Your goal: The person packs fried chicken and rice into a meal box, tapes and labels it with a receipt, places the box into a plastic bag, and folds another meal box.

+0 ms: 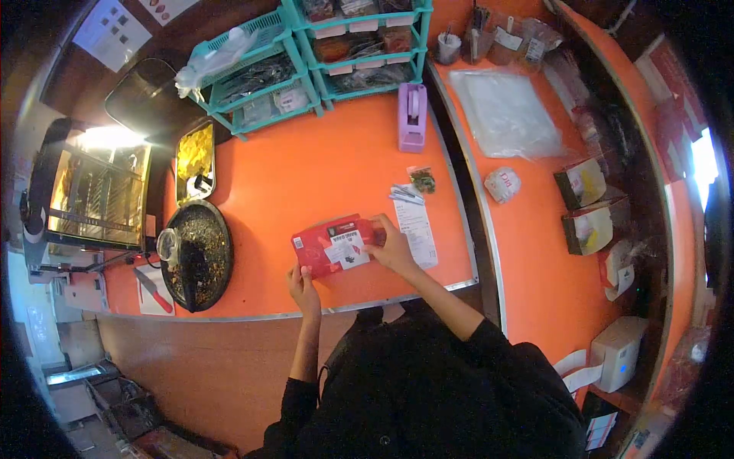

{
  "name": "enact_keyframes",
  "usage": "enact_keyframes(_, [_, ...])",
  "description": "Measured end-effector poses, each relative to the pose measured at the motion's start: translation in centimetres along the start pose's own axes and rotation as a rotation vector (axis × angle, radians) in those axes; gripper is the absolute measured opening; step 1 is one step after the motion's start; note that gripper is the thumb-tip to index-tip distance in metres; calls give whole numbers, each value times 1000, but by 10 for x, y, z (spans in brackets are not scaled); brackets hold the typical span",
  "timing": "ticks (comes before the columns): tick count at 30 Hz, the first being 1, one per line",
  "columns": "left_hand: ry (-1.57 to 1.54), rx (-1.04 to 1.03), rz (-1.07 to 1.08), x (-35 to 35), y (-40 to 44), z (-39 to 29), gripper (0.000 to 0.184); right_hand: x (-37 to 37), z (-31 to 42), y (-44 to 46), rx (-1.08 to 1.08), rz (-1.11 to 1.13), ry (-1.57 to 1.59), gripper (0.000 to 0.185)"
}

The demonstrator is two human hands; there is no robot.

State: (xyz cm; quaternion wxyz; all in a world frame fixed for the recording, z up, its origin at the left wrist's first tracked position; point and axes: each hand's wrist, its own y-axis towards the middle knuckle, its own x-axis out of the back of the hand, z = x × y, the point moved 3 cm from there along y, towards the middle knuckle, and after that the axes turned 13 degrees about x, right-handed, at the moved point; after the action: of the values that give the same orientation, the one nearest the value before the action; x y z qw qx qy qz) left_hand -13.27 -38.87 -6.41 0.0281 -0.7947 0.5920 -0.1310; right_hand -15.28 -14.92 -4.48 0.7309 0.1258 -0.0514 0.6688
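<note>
"Before you get to the hands, what lies on the left?"

"A round black tray (196, 256), well to the left of the left hand (303, 289). That hand pinches the near left corner of the red package (315, 251), thumb on the face."

"So which way does the package lie from it?"

"Away from the body and to the right. Its long axis runs roughly left to right, the right end slightly farther out. I can't tell whether it touches the orange counter (267, 176)."

"And the right hand (394, 249)?"

"Closed around the right end, thumb by the white label (349, 250), so the package lies to its left. Neither hand is nearer, since both touch it."

"What's past that?"

"A printed slip (419, 246), just right of the right hand. Beyond that hand, farther from the body, are some pens (407, 195) and a small clear bag (422, 180) with something green inside."
</note>
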Motion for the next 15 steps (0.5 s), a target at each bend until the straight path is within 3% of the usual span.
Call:
enact_keyframes(5, [-4,-17,-14,-1,2,8,32,-2,9,-10,65,-175,90,54])
enact_keyframes(8, [35,-23,-19,1,5,15,32,-3,3,-9,80,-132,-114,48])
enact_keyframes(10, [80,-31,-16,4,11,25,33,-18,-30,-1,-201,289,-347,43])
enact_keyframes(11, [87,25,4,6,15,31,33,-19,-34,2,-197,290,-345,43])
enact_keyframes(13, [92,75,19,5,20,22,32,-19,-37,10,-95,271,-612,36])
enact_keyframes(14, [-48,112,41,-2,17,-7,32,-20,-28,15,-92,273,-610,36])
enact_keyframes(15, [-190,148,62,-8,20,-25,31,-17,-2,24,124,4,-456,30])
